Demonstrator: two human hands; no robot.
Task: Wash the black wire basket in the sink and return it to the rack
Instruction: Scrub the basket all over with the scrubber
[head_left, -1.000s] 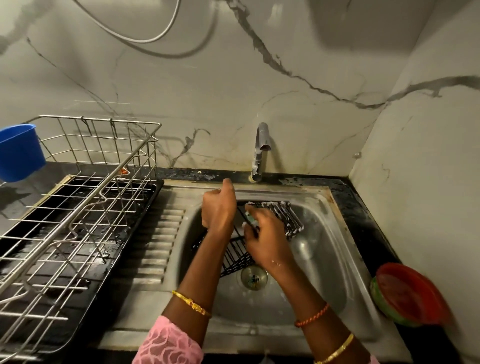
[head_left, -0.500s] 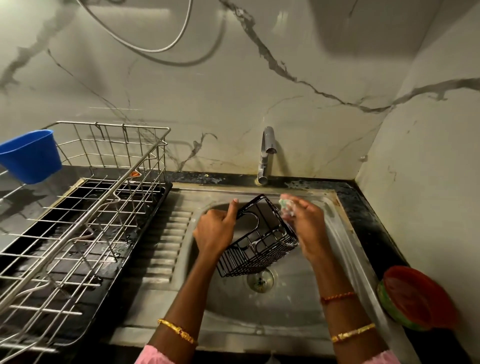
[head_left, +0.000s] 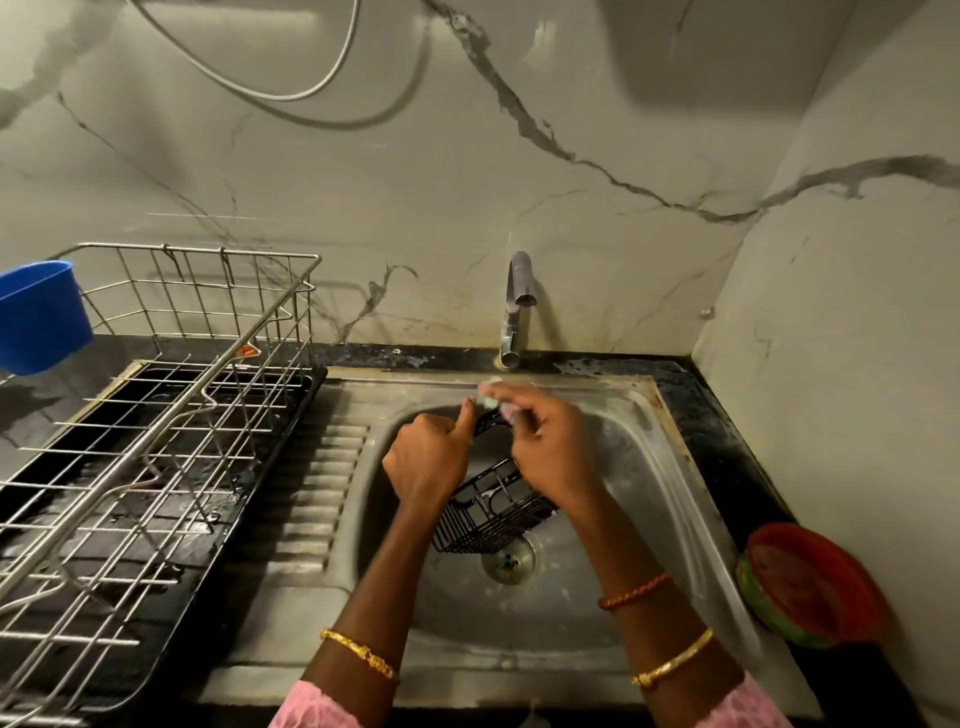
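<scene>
Black wire basket (head_left: 493, 512) hangs tilted over the steel sink (head_left: 670, 467), just above the drain (head_left: 508, 560). Left hand (head_left: 428, 457) grips its near rim, thumb raised. Right hand (head_left: 550, 441) pinches a pale scrubber (head_left: 491, 399), blurred, seemingly against the basket's far rim. Beside the sink on the tabletop (head_left: 706, 415) stands the wire rack (head_left: 156, 441), a blue cup (head_left: 39, 317) on its side.

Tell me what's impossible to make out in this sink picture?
Head view only:
- Scrubber: blurred, mostly behind the right hand.
- Black wire basket: its upper part hidden by both hands; the left hand grips it.
- Dish rack: cut off at the left edge.
</scene>
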